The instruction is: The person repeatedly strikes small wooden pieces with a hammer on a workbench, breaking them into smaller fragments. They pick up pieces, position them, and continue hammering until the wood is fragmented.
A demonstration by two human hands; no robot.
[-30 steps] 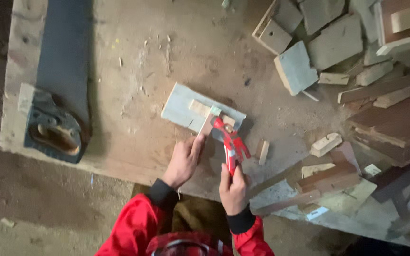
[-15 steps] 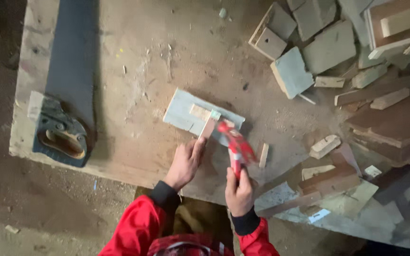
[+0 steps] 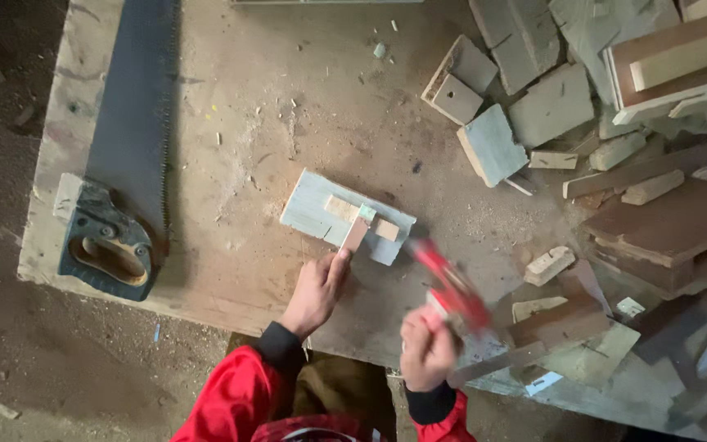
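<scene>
A flat, pale blue-grey wooden board [image 3: 321, 211] is lying on the workbench, turned at a slant, its long side running from upper left to lower right. A short, light tan strip of wood [image 3: 342, 209] is lying flat across its top. A narrow reddish-brown stick [image 3: 355, 236] is leaning over the board's near edge, pinched at its lower end by the left hand [image 3: 314, 292]. A red tool [image 3: 452, 288], blurred, is sitting in the right hand [image 3: 427, 347], angled up-left toward the board's right end, not touching it.
</scene>
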